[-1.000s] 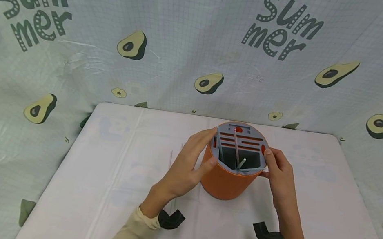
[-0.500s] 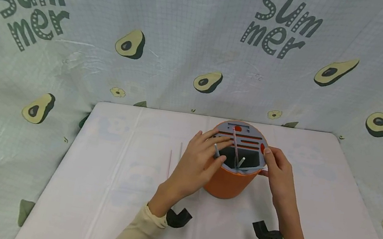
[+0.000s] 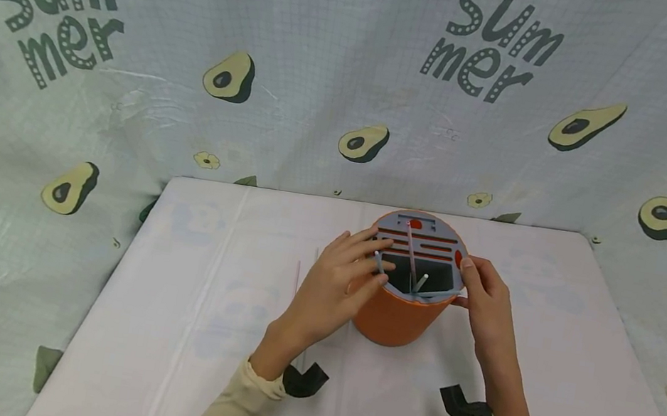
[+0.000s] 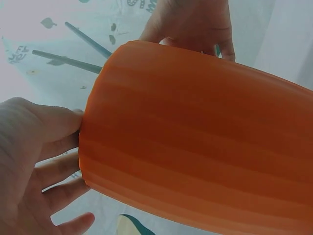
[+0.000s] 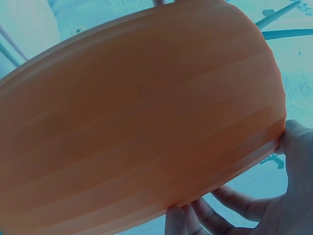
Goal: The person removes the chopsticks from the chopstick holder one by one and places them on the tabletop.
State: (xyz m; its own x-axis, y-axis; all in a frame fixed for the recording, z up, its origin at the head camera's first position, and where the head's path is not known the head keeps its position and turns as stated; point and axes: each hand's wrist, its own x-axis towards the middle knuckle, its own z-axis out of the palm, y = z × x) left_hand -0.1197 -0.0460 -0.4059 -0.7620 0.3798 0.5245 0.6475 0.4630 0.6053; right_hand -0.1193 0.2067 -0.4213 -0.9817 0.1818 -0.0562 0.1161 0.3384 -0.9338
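Observation:
A round orange desk organizer (image 3: 394, 321) with a grey slotted top (image 3: 438, 242) stands on the table, its open compartment (image 3: 439, 278) facing me. My right hand (image 3: 487, 303) grips the rim on the right, thumb on the edge, fingers along the wall. At the left rim my left hand (image 3: 331, 283) reaches over the top with fingers spread, a pale straw-like stick (image 3: 379, 261) between its thumb and forefinger. A pink stick (image 3: 411, 252) and a short pale stick (image 3: 421, 282) lean in the compartment. In the left wrist view, the fingertips are partly hidden behind the orange rim.
On the white table (image 3: 207, 362), a thin pink stick (image 3: 297, 278) and a pale stick (image 3: 316, 254) lie left of the organizer, partly covered by the left arm. A cloth backdrop with avocado prints (image 3: 362, 144) rises behind the table's back edge.
My left hand has gone from the organizer's left side to over its top, then drawn back slightly. The pale stick's upper end has shifted towards me. The right hand keeps its grip.

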